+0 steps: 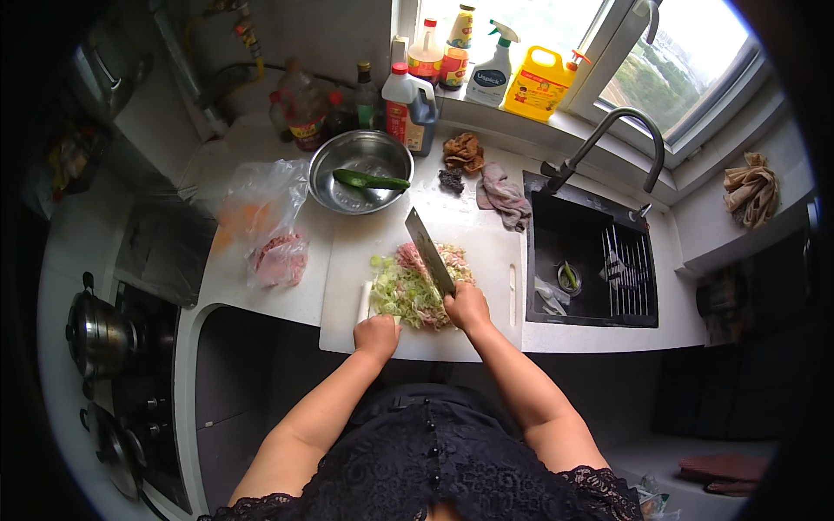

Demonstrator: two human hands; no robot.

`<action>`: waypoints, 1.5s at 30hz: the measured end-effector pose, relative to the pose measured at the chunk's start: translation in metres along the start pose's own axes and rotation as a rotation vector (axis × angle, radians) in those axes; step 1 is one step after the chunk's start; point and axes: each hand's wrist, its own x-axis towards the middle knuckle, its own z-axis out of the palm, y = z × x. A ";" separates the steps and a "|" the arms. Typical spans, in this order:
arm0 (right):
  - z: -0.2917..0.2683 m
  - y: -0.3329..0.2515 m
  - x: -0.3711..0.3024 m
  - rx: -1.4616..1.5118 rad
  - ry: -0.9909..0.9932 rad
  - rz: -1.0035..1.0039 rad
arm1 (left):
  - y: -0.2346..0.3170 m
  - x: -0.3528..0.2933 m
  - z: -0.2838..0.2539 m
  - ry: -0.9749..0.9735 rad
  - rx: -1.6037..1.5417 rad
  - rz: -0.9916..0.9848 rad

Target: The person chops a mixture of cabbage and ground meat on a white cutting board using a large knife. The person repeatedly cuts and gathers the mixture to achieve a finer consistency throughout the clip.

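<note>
My right hand (467, 306) is wrapped round the handle of a cleaver (429, 252), whose blade points up and away over the food. Beneath it, chopped pale-green vegetable (401, 293) and pink minced meat (409, 255) lie mixed in a heap on a white cutting board (343, 291). At the heap's near left, my left hand (378, 337) is closed. A narrow whitish piece (365, 301) stands out beyond its knuckles; whether the fingers hold it, and what it is, I cannot tell.
Behind the board sits a steel bowl (326, 178) with a green cucumber (372, 180). Bagged meat (280, 260) lies left. A rag (502, 198) and dark sink (556, 234) with a tap (608, 130) are right. Bottles (410, 113) line the back; a pot (97, 334) stands far left.
</note>
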 end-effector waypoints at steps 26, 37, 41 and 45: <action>0.002 0.011 0.002 -0.070 -0.030 0.004 | 0.002 0.006 0.002 -0.006 -0.001 0.005; -0.010 -0.014 -0.050 0.043 -0.105 -0.181 | -0.003 -0.001 -0.013 -0.102 -0.006 -0.041; 0.008 -0.007 -0.057 -0.025 -0.117 -0.237 | 0.004 -0.002 -0.014 -0.105 -0.014 -0.043; 0.005 -0.009 -0.066 -0.047 -0.117 -0.234 | 0.006 0.001 -0.006 -0.115 -0.006 -0.075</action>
